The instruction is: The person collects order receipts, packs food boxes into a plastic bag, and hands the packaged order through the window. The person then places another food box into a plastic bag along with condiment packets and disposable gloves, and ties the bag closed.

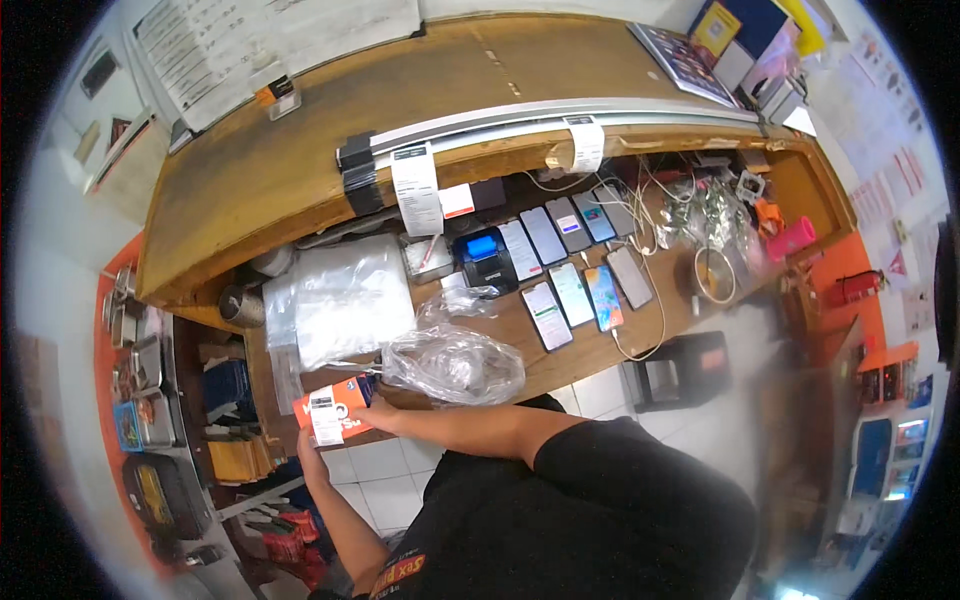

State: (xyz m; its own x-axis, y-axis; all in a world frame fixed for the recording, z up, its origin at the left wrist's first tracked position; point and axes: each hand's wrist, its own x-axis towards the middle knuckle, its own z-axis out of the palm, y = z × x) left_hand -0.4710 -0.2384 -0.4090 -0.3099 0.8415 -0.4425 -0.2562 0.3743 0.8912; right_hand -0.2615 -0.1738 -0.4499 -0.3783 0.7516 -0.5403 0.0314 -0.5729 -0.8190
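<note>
Wooden counters fill most of the view: a broad upper shelf [300,140] curves across the top of the frame, and below it sits a lower work surface [560,350] crowded with gear. White floor tiles [385,465] show at the bottom centre, and orange walls edge the far left and far right. On the lower surface two rows of phones [575,270] lie face up just right of centre, with white cables trailing off to their right. A small black printer with a blue top [485,258] stands to the left of the phones, and paper slips [417,188] hang from the metal rail above it. Further left lies a stack of clear plastic bags [345,295], and a crumpled clear bag [455,362] rests at the counter's near edge. In the lower left, the person holds a small orange box with a white label [335,408] at the edge of the counter, just left of the crumpled bag. The left hand [310,450] comes up under the box with its fingers closed on the lower edge, and the right hand [380,408] reaches across with its fingers pressed on the box's right end. Stacked tins and dark cases crowd a shelf [150,400] along the left edge.
</note>
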